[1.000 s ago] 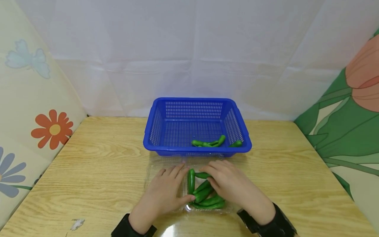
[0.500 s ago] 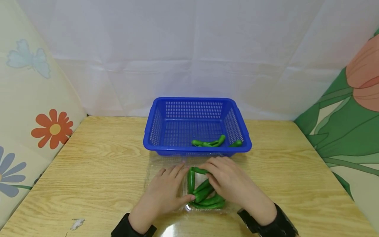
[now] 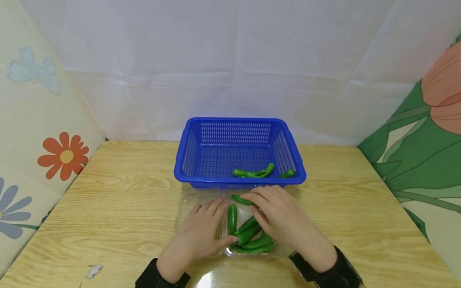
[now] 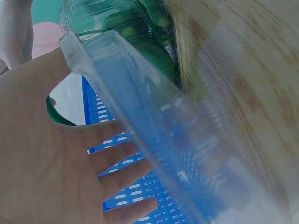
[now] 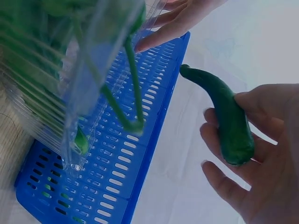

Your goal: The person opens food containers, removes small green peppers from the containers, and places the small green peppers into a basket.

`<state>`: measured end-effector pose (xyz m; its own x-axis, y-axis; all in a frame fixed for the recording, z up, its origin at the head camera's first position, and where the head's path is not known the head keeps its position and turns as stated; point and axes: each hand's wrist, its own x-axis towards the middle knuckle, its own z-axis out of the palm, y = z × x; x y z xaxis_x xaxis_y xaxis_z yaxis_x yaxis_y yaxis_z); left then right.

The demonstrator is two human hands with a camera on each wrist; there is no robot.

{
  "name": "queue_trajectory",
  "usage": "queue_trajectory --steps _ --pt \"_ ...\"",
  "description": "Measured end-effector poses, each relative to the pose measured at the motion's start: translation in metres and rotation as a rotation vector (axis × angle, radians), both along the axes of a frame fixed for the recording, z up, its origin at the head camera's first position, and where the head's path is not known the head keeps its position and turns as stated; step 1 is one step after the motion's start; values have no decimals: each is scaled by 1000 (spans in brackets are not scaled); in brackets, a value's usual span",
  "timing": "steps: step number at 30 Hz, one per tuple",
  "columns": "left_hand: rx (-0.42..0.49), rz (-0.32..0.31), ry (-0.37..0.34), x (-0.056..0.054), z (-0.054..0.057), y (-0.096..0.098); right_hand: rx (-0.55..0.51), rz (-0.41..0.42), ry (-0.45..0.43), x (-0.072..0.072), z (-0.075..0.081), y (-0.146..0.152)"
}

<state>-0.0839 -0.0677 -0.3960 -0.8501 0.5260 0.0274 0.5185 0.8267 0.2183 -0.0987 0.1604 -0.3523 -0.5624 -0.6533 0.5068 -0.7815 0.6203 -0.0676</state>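
My right hand (image 3: 281, 212) pinches a green chili pepper (image 5: 229, 121) between thumb and fingers, above the far part of a clear plastic box (image 4: 126, 93). In the right wrist view the pepper is curved, with its stem end pointing away from the palm. My left hand (image 3: 201, 230) rests along the box's left side, its fingers straight and spread and its thumb at the rim. Inside the box lie several green chili peppers (image 3: 248, 234). One pepper (image 3: 232, 220) stands apart along the left wall. Part of the box's right side is hidden under my right hand.
Right behind the box stands a blue perforated basket (image 3: 235, 181) with several green peppers (image 3: 266, 172) near its front right. A transparent lid seems to lie flat left of the box. The wooden table (image 3: 119, 200) has a worn patch (image 3: 94, 272) at front left.
My right hand has lifted the pepper off the box's far side, moving slightly up and toward the basket. My left hand and the other peppers have stayed in place.
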Motion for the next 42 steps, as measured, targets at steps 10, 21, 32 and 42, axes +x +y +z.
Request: queue_trajectory --steps 10,21,32,42 --pt "4 3 -4 -1 -1 0 -77 41 107 -2 1 1" --pt "4 3 -20 -1 0 0 -119 14 159 -4 3 2" --pt "-1 2 -10 -1 0 0 -169 -20 182 -7 4 5" --pt "2 1 0 -1 -1 0 -203 -81 173 -9 2 9"
